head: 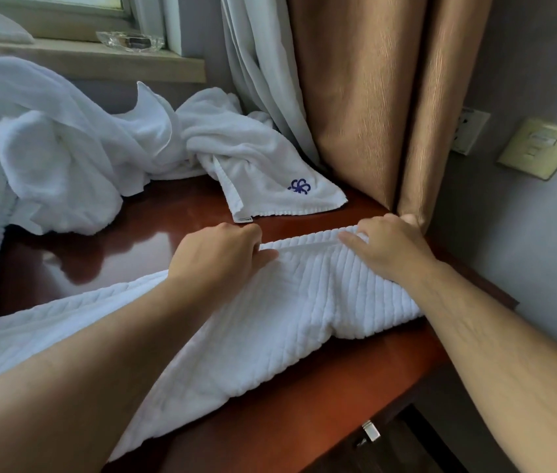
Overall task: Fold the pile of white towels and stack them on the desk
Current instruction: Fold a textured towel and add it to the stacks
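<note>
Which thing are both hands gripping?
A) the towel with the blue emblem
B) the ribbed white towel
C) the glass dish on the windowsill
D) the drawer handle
B: the left hand and the right hand both curl their fingers over the far edge of the ribbed white towel that lies on the desk.

Two arms are in view, both unclothed along the full visible length. Left forearm [99,353]: smooth surface, bare to the wrist. Right forearm [495,336]: bare to the wrist, with raised veins and tendon lines along its upper surface. Left hand [222,247] and right hand [389,249]: bare, with ridged knuckles. The fingers [253,238] of the left hand are slightly blurred.
</note>
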Available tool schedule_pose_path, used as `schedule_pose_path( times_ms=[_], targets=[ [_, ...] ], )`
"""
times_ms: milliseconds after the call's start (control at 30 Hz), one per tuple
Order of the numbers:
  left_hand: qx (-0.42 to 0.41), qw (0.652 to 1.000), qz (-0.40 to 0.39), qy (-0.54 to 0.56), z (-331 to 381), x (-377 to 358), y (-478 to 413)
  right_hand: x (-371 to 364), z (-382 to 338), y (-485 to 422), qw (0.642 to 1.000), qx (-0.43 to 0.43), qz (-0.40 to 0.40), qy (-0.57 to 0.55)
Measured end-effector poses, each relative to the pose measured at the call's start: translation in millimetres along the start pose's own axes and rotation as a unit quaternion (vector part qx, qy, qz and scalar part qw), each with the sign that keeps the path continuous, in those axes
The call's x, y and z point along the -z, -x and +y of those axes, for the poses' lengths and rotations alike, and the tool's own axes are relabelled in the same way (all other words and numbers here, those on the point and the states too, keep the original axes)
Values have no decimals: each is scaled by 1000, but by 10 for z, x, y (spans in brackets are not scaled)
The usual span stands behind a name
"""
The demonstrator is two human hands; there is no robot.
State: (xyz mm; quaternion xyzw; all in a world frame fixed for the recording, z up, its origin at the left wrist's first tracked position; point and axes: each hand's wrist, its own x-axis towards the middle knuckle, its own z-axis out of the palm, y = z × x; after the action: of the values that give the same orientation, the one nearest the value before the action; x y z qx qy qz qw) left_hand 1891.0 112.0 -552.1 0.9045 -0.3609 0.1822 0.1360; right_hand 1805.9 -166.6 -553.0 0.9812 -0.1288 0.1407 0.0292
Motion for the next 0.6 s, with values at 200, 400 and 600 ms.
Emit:
schedule_pose_path(
  times_ms=[200,400,600],
  targets=[
    [43,997,-62,-8,-56,22,12,51,-184,-121,991,-49,48,119],
    [89,993,-75,-29,-300,104,489,17,-745,-17,991,-126,-26,-44],
    [42,998,4,-50,-537,171,559,-38,-850,109,974,-40,-189,-115]
  ],
)
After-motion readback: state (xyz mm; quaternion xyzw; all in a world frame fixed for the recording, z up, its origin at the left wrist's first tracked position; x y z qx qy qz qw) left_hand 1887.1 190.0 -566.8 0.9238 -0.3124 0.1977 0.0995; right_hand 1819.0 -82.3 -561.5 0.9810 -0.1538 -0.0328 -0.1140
